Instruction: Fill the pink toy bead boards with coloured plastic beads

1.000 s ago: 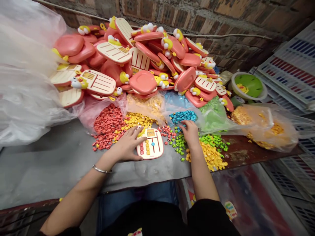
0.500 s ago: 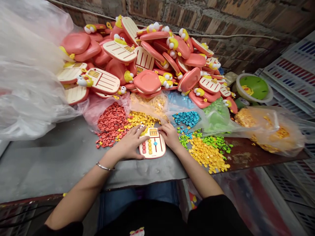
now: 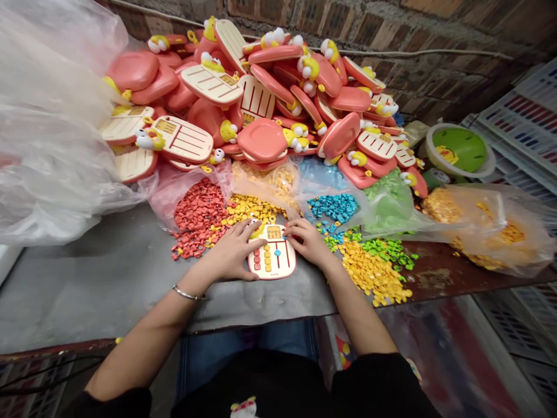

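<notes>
From the head camera, both hands sit on a small cream plastic panel (image 3: 273, 261) with red lines and rows of small coloured buttons, lying flat on the grey bench top (image 3: 108, 284). The left hand (image 3: 232, 252) is open, its fingers curved over the panel's upper left corner beside a small yellow character piece. The right hand (image 3: 308, 242) is also open, with its fingertips at the panel's upper right edge. Neither shows a clear grip, and I cannot tell whether any fingertip pinches a small piece.

The panel lies between a loose spread of red pieces (image 3: 198, 223) on the left and a mixed scatter of green and yellow pieces (image 3: 369, 270) on the right. Yellow pieces (image 3: 255, 209) touch the area just beyond it, and blue pieces (image 3: 333, 207) lie farther right on an open bag. Behind them rises a tall heap of coral-pink plastic cases (image 3: 209, 84).

A careless sweep of either wrist could push loose pieces together, mixing the colours or sending them over the near bench edge. Disturbing the heap could bring cases sliding down onto the open bags.
</notes>
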`<state>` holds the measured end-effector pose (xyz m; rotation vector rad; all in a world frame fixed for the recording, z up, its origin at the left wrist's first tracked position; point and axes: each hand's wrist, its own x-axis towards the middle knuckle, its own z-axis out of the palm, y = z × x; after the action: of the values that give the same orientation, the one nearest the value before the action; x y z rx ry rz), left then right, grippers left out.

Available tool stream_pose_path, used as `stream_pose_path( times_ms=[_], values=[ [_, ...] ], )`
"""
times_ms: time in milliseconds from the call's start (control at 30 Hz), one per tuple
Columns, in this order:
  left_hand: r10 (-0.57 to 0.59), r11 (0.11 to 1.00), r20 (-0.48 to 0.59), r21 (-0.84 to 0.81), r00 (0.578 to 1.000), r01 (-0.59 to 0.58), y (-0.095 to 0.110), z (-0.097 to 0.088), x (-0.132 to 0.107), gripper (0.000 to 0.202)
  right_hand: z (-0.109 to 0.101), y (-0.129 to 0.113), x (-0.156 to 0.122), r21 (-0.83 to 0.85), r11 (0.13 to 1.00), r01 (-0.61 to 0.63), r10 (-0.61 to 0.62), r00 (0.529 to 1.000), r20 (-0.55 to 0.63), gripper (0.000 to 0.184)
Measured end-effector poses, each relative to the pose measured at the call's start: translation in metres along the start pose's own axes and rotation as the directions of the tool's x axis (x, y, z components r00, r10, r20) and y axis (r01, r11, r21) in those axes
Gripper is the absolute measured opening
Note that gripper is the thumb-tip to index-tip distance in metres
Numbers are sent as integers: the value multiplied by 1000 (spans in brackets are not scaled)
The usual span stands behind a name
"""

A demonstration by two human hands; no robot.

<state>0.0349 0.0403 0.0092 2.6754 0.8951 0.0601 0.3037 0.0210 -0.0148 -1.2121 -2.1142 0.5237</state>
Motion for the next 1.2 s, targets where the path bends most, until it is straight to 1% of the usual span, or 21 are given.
stream_pose_path(
  times_ms=[67, 167, 233, 333, 400, 467, 567, 733, 800, 900, 1000, 1067, 1167, 1200],
  values=[
    [-2, 1000, -1, 2, 1000, 2, 1, 0, 0, 82, -1, -2, 0, 26, 1000, 6, -8, 999, 44, 14],
    [-6, 1000, 0, 8, 1000, 6, 2, -1, 0, 82, -4, -5, -1, 56, 998, -25, 18, 992, 125, 13],
    [-4, 1000, -1, 14, 1000, 4, 1, -1, 0, 82, -6, -5, -2, 66, 997, -36, 28, 992, 123, 11],
    [4, 1000, -11, 12, 1000, -4, 0, 0, 0, 81, -6, -6, -3, 82, 997, -15, 8, 996, 92, 12],
    [7, 1000, -17, 6, 1000, -7, 0, 1, 0, 81, -5, -6, -4, 84, 996, 0, -8, 995, 103, 14],
    [11, 1000, -20, 2, 1000, -11, -1, 2, 0, 81, -3, -5, -4, 61, 998, -15, 9, 994, 108, 14],
    [12, 1000, -17, 11, 1000, -12, -1, 2, 0, 81, -2, -3, -5, 38, 997, -67, 63, 995, 83, 12],
    [16, 999, -6, 28, 1000, -15, 2, 0, 1, 80, 4, -1, -6, 33, 996, -86, 84, 996, 35, 3],
    [18, 999, -2, 28, 1000, -18, 2, 0, 1, 80, 11, -3, -6, 33, 991, -129, 130, 992, -4, 11],
    [16, 999, -4, 34, 1000, -16, 3, 0, 1, 81, 25, -8, -4, 25, 975, -221, 222, 972, -73, 22],
    [12, 999, -6, 35, 1000, -11, 2, 0, 1, 82, 29, -14, 0, -12, 963, -270, 267, 958, -108, 31],
    [10, 1000, -6, 30, 1000, -10, 2, 0, 1, 81, 23, -15, 1, 20, 959, -282, 282, 957, -60, 28],
    [14, 1000, -5, 16, 1000, -14, 0, 1, 1, 82, 11, -13, -1, 118, 953, -278, 272, 960, 66, 15],
    [16, 1000, -6, 12, 1000, -15, 0, 1, 1, 82, 8, -11, -2, 136, 953, -272, 263, 961, 86, 14]
  ],
)
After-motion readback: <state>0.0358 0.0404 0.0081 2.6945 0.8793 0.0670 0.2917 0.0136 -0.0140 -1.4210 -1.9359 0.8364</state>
